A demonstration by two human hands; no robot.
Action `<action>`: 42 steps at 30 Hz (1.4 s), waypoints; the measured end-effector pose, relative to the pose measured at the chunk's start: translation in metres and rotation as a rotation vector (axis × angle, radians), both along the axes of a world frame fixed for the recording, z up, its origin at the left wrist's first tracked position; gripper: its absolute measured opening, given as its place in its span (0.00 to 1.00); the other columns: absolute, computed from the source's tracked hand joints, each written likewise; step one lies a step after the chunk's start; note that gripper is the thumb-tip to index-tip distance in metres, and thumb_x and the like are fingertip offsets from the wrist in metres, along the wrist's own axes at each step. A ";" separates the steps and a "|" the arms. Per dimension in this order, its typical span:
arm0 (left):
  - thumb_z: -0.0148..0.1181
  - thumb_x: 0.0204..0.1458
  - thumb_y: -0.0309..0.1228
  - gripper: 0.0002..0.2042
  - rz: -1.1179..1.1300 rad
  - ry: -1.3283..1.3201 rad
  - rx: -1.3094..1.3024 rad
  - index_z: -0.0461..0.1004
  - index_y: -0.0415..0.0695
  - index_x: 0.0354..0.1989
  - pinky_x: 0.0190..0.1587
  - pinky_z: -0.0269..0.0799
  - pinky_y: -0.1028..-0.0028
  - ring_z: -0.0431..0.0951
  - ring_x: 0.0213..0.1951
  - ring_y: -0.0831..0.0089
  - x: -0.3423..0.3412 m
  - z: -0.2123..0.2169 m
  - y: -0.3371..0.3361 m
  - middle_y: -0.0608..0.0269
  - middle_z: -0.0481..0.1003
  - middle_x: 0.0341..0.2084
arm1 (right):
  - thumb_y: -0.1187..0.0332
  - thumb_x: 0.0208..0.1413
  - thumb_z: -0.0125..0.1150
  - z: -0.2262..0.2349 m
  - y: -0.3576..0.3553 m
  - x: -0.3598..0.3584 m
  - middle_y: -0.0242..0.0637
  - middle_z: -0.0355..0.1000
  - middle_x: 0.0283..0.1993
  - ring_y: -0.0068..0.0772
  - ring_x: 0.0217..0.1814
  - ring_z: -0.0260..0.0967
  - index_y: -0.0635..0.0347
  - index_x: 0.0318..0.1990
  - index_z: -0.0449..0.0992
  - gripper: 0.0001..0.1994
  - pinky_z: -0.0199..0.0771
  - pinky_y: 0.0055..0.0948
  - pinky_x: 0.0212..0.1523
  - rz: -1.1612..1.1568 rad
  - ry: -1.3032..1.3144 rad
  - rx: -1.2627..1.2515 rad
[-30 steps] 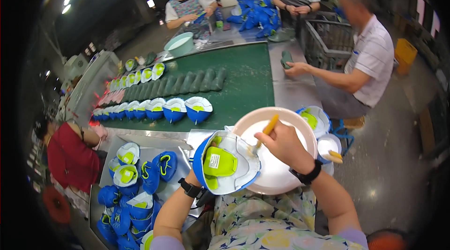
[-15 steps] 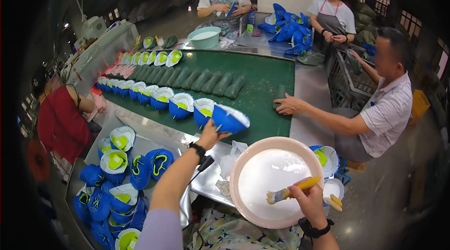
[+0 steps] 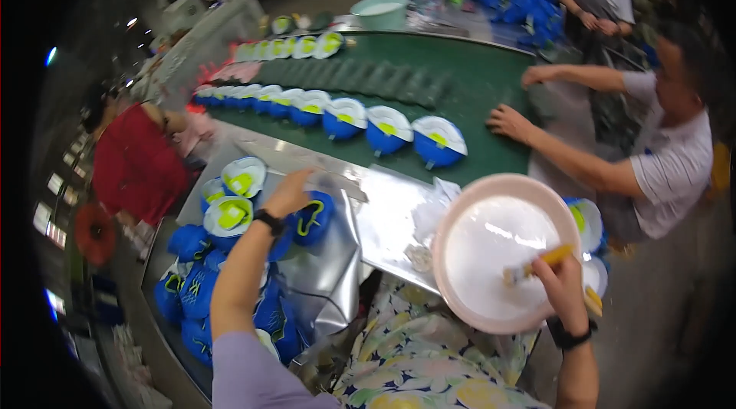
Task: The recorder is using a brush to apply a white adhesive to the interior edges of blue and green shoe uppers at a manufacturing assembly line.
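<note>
My right hand (image 3: 563, 286) is closed around the yellow handle of a paintbrush (image 3: 521, 274). The brush's bristles hang over white liquid in a round pale pink basin (image 3: 441, 256). My left hand (image 3: 290, 193), somewhat blurred, holds nothing; its fingers reach out over a heap of blue shoe uppers (image 3: 198, 286) with lime-green linings. On the green conveyor belt (image 3: 491, 156), a row of blue uppers with white undersides runs along the near side. The nearest upper (image 3: 438, 141) lies at the right end of that row.
Dark green soles or lasts (image 3: 368, 79) line the belt's middle. A co-worker's hand (image 3: 510, 124) rests on the belt at right. More people stand at the far end near a mint-green basin (image 3: 381, 12) and blue uppers (image 3: 525, 6). A person in red (image 3: 138, 152) sits at left.
My left hand has let go of a blue upper, which now lies at the row's end, and moved left over the heap. The brush stays in my right hand. The view has shifted.
</note>
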State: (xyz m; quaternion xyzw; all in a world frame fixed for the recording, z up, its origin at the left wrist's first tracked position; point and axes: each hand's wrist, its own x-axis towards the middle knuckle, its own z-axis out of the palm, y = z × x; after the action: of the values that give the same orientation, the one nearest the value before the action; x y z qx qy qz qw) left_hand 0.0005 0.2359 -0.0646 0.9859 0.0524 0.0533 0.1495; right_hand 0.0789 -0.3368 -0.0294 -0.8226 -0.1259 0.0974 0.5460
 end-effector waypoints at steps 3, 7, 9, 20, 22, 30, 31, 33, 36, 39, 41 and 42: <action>0.63 0.41 0.23 0.32 0.142 0.188 -0.381 0.66 0.45 0.61 0.59 0.68 0.64 0.71 0.57 0.50 -0.050 -0.052 0.028 0.46 0.73 0.54 | 0.68 0.57 0.62 -0.008 0.044 0.009 0.42 0.77 0.27 0.31 0.29 0.75 0.67 0.33 0.77 0.09 0.73 0.30 0.32 0.168 -0.124 0.007; 0.54 0.50 0.19 0.16 0.147 0.125 0.140 0.68 0.43 0.48 0.47 0.71 0.57 0.75 0.44 0.42 -0.039 -0.061 -0.012 0.45 0.76 0.41 | 0.64 0.57 0.63 -0.012 0.096 -0.003 0.48 0.77 0.32 0.42 0.34 0.76 0.65 0.36 0.76 0.11 0.74 0.34 0.36 0.466 -0.149 -0.106; 0.54 0.51 0.21 0.16 0.168 0.038 0.086 0.68 0.43 0.50 0.48 0.72 0.58 0.76 0.44 0.45 -0.029 -0.046 -0.018 0.47 0.77 0.42 | 0.64 0.56 0.62 -0.009 0.088 -0.012 0.50 0.76 0.33 0.49 0.35 0.75 0.65 0.37 0.75 0.12 0.74 0.39 0.37 0.524 -0.210 -0.230; 0.63 0.55 0.31 0.28 0.045 0.060 -1.616 0.63 0.44 0.64 0.55 0.73 0.65 0.75 0.52 0.68 0.000 0.065 -0.116 0.61 0.72 0.54 | 0.64 0.55 0.64 0.028 0.002 0.020 0.46 0.73 0.28 0.46 0.30 0.72 0.63 0.35 0.75 0.10 0.69 0.37 0.32 0.303 -0.425 -0.088; 0.62 0.56 0.31 0.28 -0.064 0.212 -1.554 0.62 0.44 0.65 0.56 0.73 0.65 0.75 0.53 0.68 0.013 0.056 -0.159 0.61 0.71 0.56 | 0.66 0.56 0.64 0.049 0.011 0.021 0.39 0.76 0.33 0.32 0.33 0.72 0.63 0.37 0.78 0.09 0.70 0.31 0.37 0.265 -0.475 -0.016; 0.62 0.55 0.31 0.26 -0.426 0.162 -1.381 0.64 0.45 0.63 0.56 0.73 0.66 0.75 0.53 0.68 0.047 0.056 -0.257 0.59 0.71 0.56 | 0.64 0.55 0.64 0.076 0.020 0.023 0.40 0.75 0.33 0.35 0.34 0.73 0.63 0.37 0.77 0.10 0.71 0.31 0.37 0.256 -0.531 0.100; 0.61 0.56 0.30 0.27 -0.175 0.280 -1.885 0.62 0.44 0.65 0.59 0.70 0.65 0.73 0.56 0.67 0.047 0.055 -0.262 0.59 0.69 0.59 | 0.64 0.55 0.65 0.071 0.016 0.023 0.41 0.75 0.33 0.35 0.34 0.73 0.62 0.36 0.77 0.10 0.71 0.31 0.37 0.184 -0.567 0.003; 0.58 0.58 0.30 0.26 -0.332 0.157 -1.786 0.62 0.43 0.65 0.60 0.69 0.64 0.74 0.54 0.65 0.040 0.052 -0.275 0.58 0.69 0.58 | 0.63 0.55 0.66 0.065 0.011 0.019 0.40 0.76 0.30 0.32 0.30 0.73 0.64 0.36 0.77 0.12 0.71 0.29 0.33 0.122 -0.507 0.017; 0.46 0.64 0.39 0.22 -0.437 -0.385 -0.827 0.64 0.41 0.62 0.54 0.76 0.59 0.75 0.52 0.62 0.027 0.055 -0.287 0.54 0.70 0.57 | 0.62 0.54 0.65 0.054 0.015 0.011 0.48 0.76 0.26 0.42 0.27 0.75 0.69 0.34 0.74 0.16 0.73 0.34 0.30 -0.009 -0.394 0.105; 0.48 0.63 0.38 0.22 -0.407 -0.461 -0.772 0.64 0.41 0.62 0.54 0.75 0.60 0.75 0.52 0.62 0.025 0.050 -0.284 0.55 0.70 0.57 | 0.61 0.53 0.66 0.034 0.027 0.009 0.46 0.76 0.25 0.38 0.25 0.75 0.71 0.31 0.74 0.17 0.73 0.33 0.27 -0.088 -0.335 0.177; 0.49 0.63 0.38 0.22 -0.387 -0.512 -0.733 0.64 0.41 0.62 0.55 0.74 0.60 0.75 0.52 0.63 0.025 0.045 -0.281 0.55 0.70 0.57 | 0.61 0.53 0.66 0.027 0.035 0.003 0.46 0.76 0.24 0.39 0.24 0.75 0.71 0.31 0.74 0.17 0.73 0.32 0.27 -0.147 -0.210 0.215; 0.50 0.62 0.37 0.22 -0.378 -0.538 -0.714 0.64 0.42 0.62 0.55 0.74 0.61 0.75 0.52 0.63 0.026 0.042 -0.279 0.56 0.70 0.57 | 0.61 0.53 0.66 0.023 0.038 0.000 0.46 0.76 0.25 0.37 0.25 0.77 0.72 0.32 0.74 0.17 0.75 0.30 0.28 -0.160 -0.177 0.213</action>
State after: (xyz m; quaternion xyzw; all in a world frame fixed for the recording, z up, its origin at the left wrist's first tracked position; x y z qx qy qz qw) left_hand 0.0263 -0.0434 -0.0228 0.8165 -0.1531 0.2568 0.4939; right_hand 0.0787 -0.2984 -0.0062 -0.7727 -0.1173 -0.0333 0.6230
